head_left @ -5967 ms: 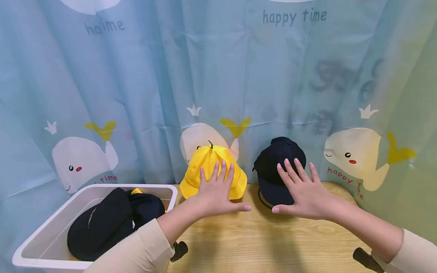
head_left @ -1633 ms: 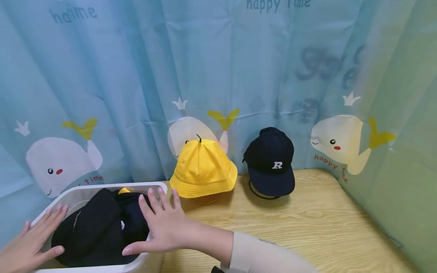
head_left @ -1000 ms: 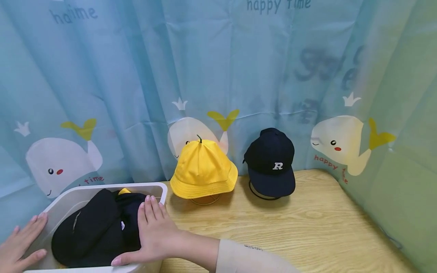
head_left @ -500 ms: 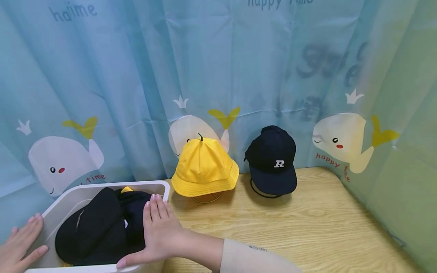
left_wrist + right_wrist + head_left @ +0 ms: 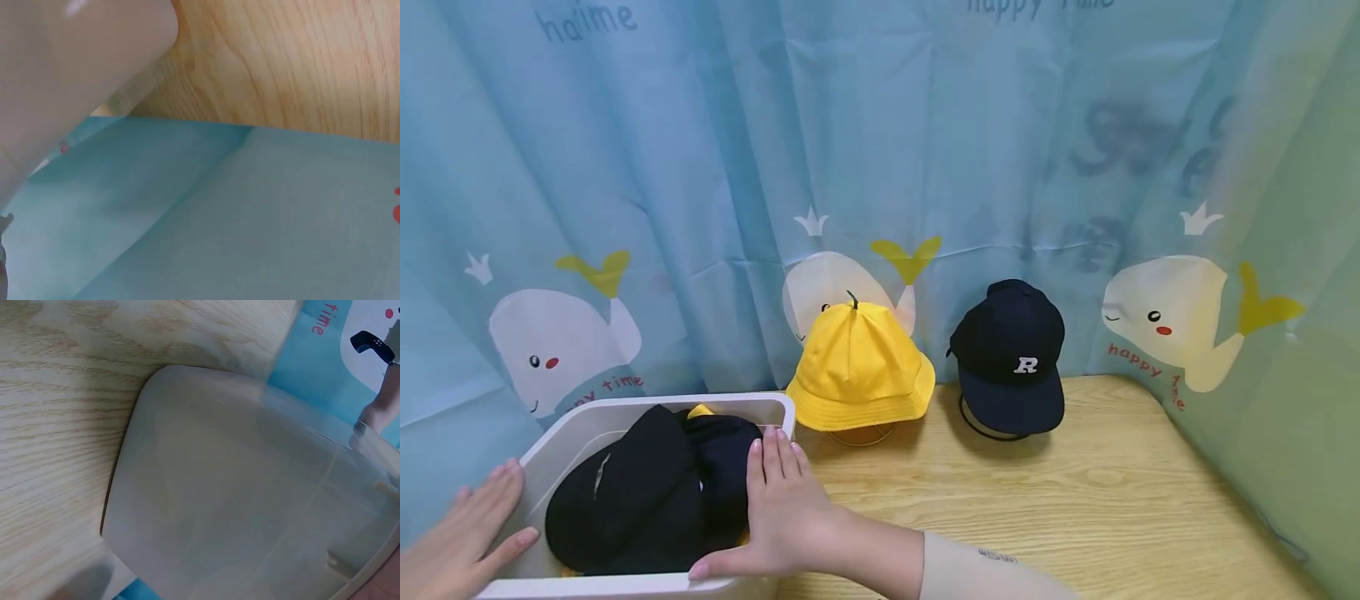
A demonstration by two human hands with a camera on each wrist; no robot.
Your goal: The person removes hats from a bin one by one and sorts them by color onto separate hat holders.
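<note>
Fingers (image 5: 771, 458) of the right hand (image 5: 793, 525): extended straight, side by side, not curled. They lie along the right side of the white bin (image 5: 587, 587); the thumb is spread away from them and rests on the near rim. The right wrist view shows the palm against the rim, above the bin's smooth outer wall. Left hand (image 5: 463, 542): fingers straight at the opposite rim, thumb spread inward over the opening. One hand is thus positioned on each side of the bin, and the bin sits at the left of the wood-grain counter (image 5: 1000, 517).

Bin contents: a black cap (image 5: 632, 500) lying on its side; a dark navy cloth item (image 5: 722, 467) adjoining it on the right; yellow fabric (image 5: 700, 411) protruding at the far side. The shape of the yellow piece is mostly hidden.

Right forearm: beige sleeve (image 5: 977, 575), with small lettering too indistinct to read.

Adjacent items on the counter: a yellow bucket hat (image 5: 861, 367) with a dark stem, mounted upright on a wire stand (image 5: 865, 435), near the bin's far right corner. Further right, a navy cap (image 5: 1015, 333) bearing a white "R", supported over a black ring base (image 5: 988, 433).

Background: a blue curtain (image 5: 722, 167) printed with white whales.
</note>
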